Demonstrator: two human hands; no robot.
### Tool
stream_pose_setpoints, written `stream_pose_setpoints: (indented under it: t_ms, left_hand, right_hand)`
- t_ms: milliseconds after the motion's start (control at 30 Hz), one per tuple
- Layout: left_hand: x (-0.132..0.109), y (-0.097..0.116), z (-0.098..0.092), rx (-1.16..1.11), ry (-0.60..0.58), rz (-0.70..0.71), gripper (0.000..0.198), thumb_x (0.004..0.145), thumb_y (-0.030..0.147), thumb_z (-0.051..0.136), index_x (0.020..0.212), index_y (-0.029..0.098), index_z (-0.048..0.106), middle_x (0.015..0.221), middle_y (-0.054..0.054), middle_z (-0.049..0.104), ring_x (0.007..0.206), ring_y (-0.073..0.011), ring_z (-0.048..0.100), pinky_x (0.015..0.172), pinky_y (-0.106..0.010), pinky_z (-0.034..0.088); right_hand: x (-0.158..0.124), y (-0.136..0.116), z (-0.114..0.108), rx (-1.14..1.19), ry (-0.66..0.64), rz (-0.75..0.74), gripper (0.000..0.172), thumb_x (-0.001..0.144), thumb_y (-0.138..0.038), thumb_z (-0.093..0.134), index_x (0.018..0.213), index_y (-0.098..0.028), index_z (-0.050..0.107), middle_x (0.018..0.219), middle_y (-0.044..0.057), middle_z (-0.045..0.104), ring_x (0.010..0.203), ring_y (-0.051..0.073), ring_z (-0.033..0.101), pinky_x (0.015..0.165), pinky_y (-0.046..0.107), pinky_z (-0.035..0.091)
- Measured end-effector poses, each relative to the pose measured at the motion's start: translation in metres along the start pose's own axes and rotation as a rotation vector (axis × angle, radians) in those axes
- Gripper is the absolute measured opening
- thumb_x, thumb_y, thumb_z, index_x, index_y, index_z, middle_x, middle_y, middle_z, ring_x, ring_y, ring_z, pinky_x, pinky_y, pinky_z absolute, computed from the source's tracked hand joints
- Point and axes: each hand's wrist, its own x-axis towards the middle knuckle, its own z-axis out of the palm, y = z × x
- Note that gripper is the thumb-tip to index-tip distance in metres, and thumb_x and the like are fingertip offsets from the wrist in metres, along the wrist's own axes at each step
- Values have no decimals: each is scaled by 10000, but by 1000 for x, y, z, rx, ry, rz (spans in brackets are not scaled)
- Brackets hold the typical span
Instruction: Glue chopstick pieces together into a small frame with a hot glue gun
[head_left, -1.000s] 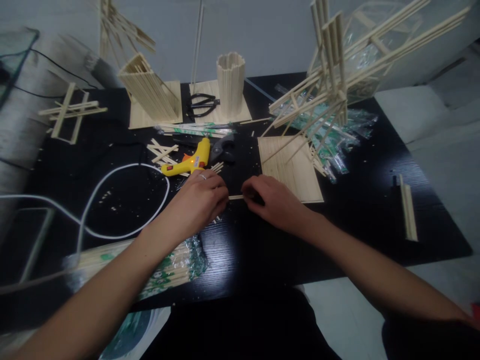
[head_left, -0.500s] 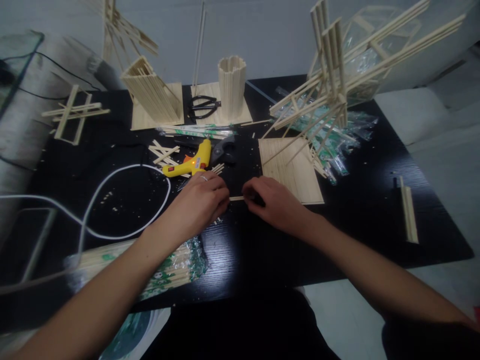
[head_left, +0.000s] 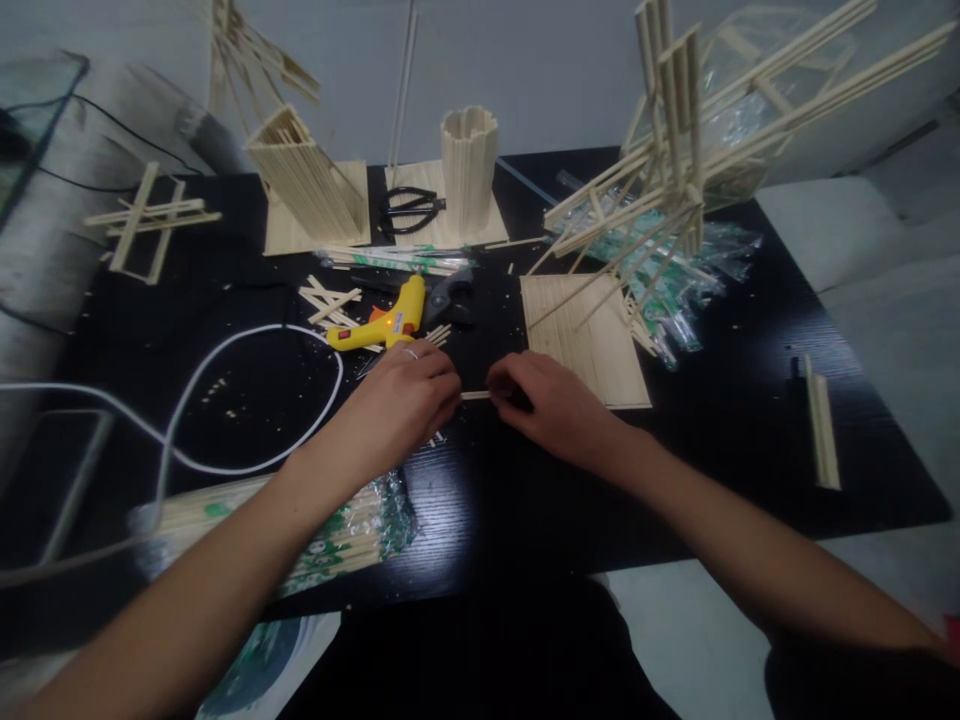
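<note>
Back of the black table (head_left: 750, 480): round stick tower (head_left: 469, 175) upright on a flat base (head_left: 420, 172), w/ black-handled scissors (head_left: 429, 205) on the same base, just L of it. Next over, a slanted stick tower (head_left: 307, 180) w/ open top, own base (head_left: 289, 238). Far L is a small crossed-stick frame (head_left: 136, 215). White cord (head_left: 166, 442) loops around on the L. Front L: plastic stick pkg (head_left: 360, 535), clear w/ green print, partly covered. Round tub (head_left: 315, 637) below the edge, greenish contents, tbh can't ID. Short stick bundle (head_left: 823, 430) near the R edge. Black cable (head_left: 124, 133) back L.
</note>
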Motion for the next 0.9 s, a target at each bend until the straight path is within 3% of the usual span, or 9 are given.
stream_pose_setpoints:
  t_ms: [667, 900]
  left_hand:
    - [-3, 1, -2, 48, -2, -30, 94, 976, 203, 614, 972, 131, 675, 957, -105, 689, 946, -280, 633, 886, -453, 512]
    - [-3, 1, -2, 29, 5, -23, 149, 1019, 183, 544, 942, 143, 665, 942, -95, 682, 908, -251, 625, 863, -417, 501]
  right_hand:
    - [-1, 3, -5, 17, -16, -48, 197, 917, -93, 578, 1089, -187, 598, 989, 83, 687, 910, 230, 630, 833, 370, 514]
    - [0, 5, -5, 91, -6, -35, 230, 892, -70, 605, 1092, -184, 621, 1016, 70, 714, 883, 198, 661, 795, 329, 518]
